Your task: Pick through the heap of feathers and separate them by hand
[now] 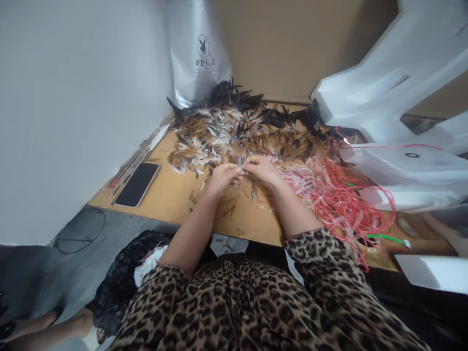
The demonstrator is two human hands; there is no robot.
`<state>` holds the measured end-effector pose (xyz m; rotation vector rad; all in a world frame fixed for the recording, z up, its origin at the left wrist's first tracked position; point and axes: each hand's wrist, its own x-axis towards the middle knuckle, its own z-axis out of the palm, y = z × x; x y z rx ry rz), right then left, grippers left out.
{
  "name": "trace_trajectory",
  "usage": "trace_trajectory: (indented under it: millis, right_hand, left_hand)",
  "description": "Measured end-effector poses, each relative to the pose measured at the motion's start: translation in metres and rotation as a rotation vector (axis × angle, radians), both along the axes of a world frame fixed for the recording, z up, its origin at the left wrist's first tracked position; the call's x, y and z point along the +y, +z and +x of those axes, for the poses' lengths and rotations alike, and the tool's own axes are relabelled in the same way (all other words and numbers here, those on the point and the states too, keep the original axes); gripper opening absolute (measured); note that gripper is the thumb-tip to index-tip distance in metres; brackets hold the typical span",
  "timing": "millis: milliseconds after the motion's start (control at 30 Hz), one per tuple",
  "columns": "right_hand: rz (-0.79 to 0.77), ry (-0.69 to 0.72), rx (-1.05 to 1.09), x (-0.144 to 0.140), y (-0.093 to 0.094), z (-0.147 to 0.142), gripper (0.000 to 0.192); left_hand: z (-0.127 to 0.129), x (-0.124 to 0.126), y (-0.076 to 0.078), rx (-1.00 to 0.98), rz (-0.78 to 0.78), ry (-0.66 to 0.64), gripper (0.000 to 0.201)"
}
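My left hand [224, 176] and my right hand [260, 168] meet fingertip to fingertip over the wooden table [171, 192], pinching a small bunch of feathers [241, 165] between them. Just beyond my fingers lies a big heap of brown, white and black feathers [234, 127]. A few loose feathers [234, 207] lie on the table under my wrists.
A black phone [137, 184] lies at the table's left edge. A tangle of red and white strings [336, 195] sits on the right. A silver bag [199, 51] stands at the back; white foam pieces [398, 87] fill the right side. White wall on the left.
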<state>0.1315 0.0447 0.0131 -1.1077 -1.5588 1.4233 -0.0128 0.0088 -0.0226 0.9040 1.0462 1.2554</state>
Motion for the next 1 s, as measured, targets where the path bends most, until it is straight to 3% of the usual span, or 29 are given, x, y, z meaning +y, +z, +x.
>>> trace_trajectory:
  millis: [200,400,600,800,1000]
  right_hand:
    - [-0.095,-0.02,0.133,0.0004,-0.005,-0.001,0.024]
    - [-0.019,0.024,0.082,0.0014,-0.0074,0.0004,0.025]
    - [-0.049,0.058,0.133,-0.0019,-0.0035,-0.0007,0.029]
    - [-0.084,0.023,0.179,-0.0021,-0.0043,-0.0022,0.033]
    - [-0.021,-0.01,0.141,-0.0029,-0.0031,-0.0024,0.034]
  left_hand:
    - [-0.001,0.0006,-0.0013,-0.005,0.022,0.001,0.034]
    - [-0.0011,0.0017,-0.0042,-0.018,0.039,-0.021,0.032]
    - [0.0004,0.0012,-0.003,-0.011,0.069,-0.014,0.03]
    - [0.0021,-0.001,-0.0001,0.011,0.048,-0.043,0.032]
    - [0.0008,0.0,-0.002,0.018,0.002,-0.066,0.032]
